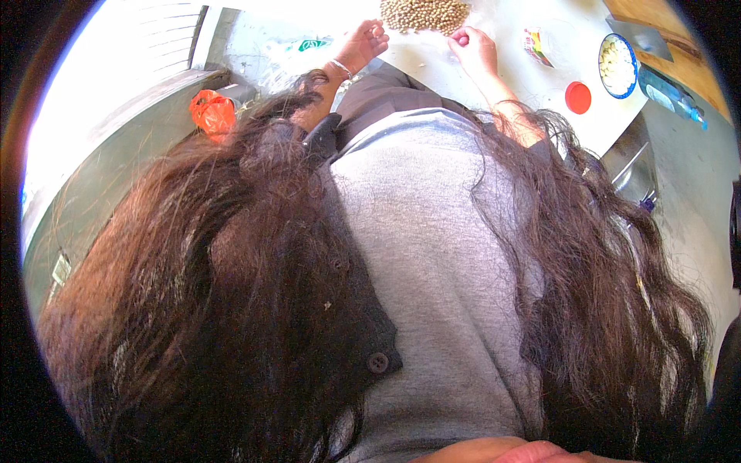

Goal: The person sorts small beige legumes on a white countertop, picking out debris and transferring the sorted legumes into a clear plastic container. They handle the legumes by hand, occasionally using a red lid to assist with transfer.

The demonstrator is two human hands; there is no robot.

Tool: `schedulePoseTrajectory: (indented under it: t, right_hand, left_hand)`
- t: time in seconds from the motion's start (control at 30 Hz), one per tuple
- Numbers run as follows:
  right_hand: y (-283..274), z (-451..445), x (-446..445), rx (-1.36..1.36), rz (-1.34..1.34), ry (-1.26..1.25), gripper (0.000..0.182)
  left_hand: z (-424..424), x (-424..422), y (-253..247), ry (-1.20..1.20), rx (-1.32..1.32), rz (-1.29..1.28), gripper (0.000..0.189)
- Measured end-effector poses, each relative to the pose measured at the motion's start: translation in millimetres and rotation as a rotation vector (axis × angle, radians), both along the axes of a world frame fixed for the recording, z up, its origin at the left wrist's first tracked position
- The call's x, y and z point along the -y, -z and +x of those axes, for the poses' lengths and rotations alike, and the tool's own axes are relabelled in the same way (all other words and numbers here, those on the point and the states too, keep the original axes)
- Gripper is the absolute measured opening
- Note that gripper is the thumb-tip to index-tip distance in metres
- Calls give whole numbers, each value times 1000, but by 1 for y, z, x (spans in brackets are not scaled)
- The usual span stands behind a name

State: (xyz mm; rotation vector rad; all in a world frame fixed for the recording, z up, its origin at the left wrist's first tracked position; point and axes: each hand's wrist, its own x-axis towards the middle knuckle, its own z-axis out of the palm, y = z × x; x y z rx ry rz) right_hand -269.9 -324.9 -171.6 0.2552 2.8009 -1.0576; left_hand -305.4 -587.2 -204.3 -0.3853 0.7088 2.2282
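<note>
A pile of small round tan beans (425, 14) lies on a white tabletop (509, 87) at the top edge of the view. Just left of the pile is my left hand (366, 45), a white bracelet at its wrist, with fingers loosely curled and apart and nothing visible in them. My right hand (474, 49) is at the pile's lower right, its thumb and forefinger close together by the beans; whether something is pinched between them is too small to tell.
To the right are a clear plastic container with a coloured label (538, 46), a red lid (578, 98), a blue-rimmed bowl of pale pieces (617, 66) and a blue-capped bottle (671, 98). An orange plastic bag (213, 114) is at the left. Long hair hides both sides.
</note>
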Motion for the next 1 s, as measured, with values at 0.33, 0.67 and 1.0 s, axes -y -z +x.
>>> schedulePoseTrajectory:
  t: [0.33, 0.67, 1.0]
  right_hand:
    - [-6, 6, -41, 388, -1016, 288, 18]
    - [-24, 3, -13, 197, -332, 23, 23]
    - [-19, 11, 2, 22, -88, -91, 22]
  left_hand:
    - [-9, -1, -15, 163, 5, -109, 25]
    - [5, -63, 15, 46, -968, -960, 17]
    - [20, -60, 29, 20, -1308, -1211, 20]
